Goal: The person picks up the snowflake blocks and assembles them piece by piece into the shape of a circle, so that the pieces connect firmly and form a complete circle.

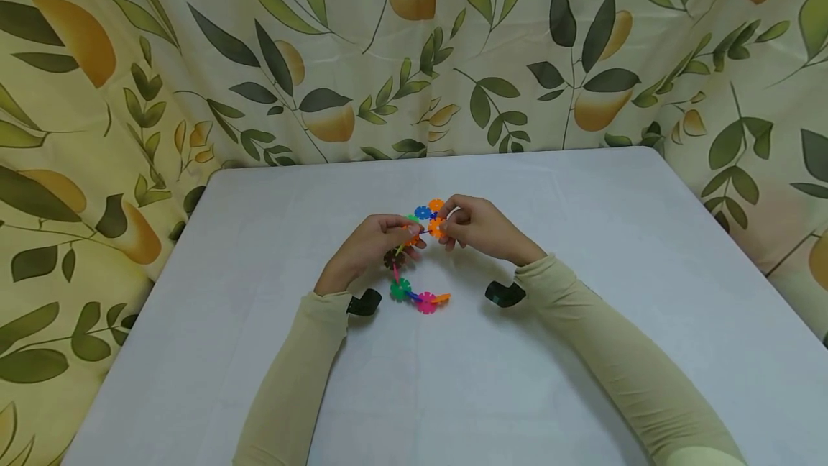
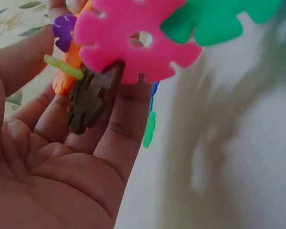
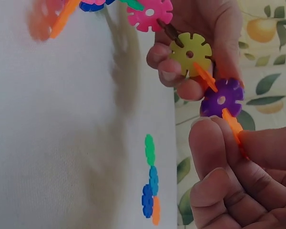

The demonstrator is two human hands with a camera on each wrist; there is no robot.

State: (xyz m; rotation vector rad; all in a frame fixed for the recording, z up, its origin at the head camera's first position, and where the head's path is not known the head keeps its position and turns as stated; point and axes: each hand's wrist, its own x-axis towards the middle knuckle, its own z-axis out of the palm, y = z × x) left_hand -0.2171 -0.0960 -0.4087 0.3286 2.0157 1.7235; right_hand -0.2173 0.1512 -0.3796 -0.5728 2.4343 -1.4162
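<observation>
Both hands hold a curved chain of notched plastic discs slotted together edge to edge. My right hand (image 1: pixel 481 225) pinches the end orange disc (image 3: pixel 233 131) between thumb and fingers; it joins a purple disc (image 3: pixel 222 98). On the purple disc's other side, my left hand (image 1: pixel 370 247) pinches another orange disc (image 3: pixel 207 77), which is slotted to a yellow disc (image 3: pixel 199 46). From there a brown disc (image 2: pixel 93 102), a pink disc (image 2: pixel 114 28) and a green disc (image 2: pixel 219 24) follow. The chain curves toward the person, through a blue and a pink piece, to an orange end (image 1: pixel 443 298).
Beyond the hands, a few loose discs lie on the white-covered table (image 1: pixel 259 293): green (image 3: pixel 150 150), light blue (image 3: pixel 154 177), dark blue (image 3: pixel 147 201) and orange (image 3: pixel 156 211). Leaf-and-fruit patterned curtains (image 1: pixel 414 78) surround the back and sides. Black devices (image 1: pixel 504 295) sit at both wrists.
</observation>
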